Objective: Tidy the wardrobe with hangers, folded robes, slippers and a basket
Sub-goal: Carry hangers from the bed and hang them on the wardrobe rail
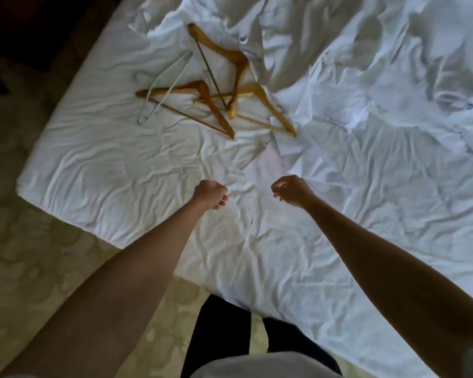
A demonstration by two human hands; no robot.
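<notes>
- Both bare arms reach forward from the bottom of the frame over a bed, the fists side by side but apart near the centre.
- The left hand (210, 194) is curled into a fist just left of centre; nothing shows inside it, though I cannot tell whether it pinches a fold of cloth.
- The right hand (289, 190) is also curled, knuckles up, just right of centre; whether its fingers catch any fabric cannot be made out.
- Beneath and beyond the hands lies a wrinkled white sheet (115, 165) covering the bed, its near left corner standing out against the floor at the left of the frame.
- A heap of rumpled white fabric (366, 64) fills the upper right; whether it is a robe or bedding is not clear.
- The hangers lie in a loose pile at upper centre, well beyond the hands:
- a pale green wire hanger (166, 85) on the left of the pile, slanting from upper right to lower left;
- three wooden hangers (221, 57) crossing one another, one running up toward the top of the frame, two lying lower and overlapping near the middle of the pile.
- A pale patterned carpet (38, 255) fills the lower left.
- The person's dark trouser legs (221, 331) stand against the bed's near edge at bottom centre.
</notes>
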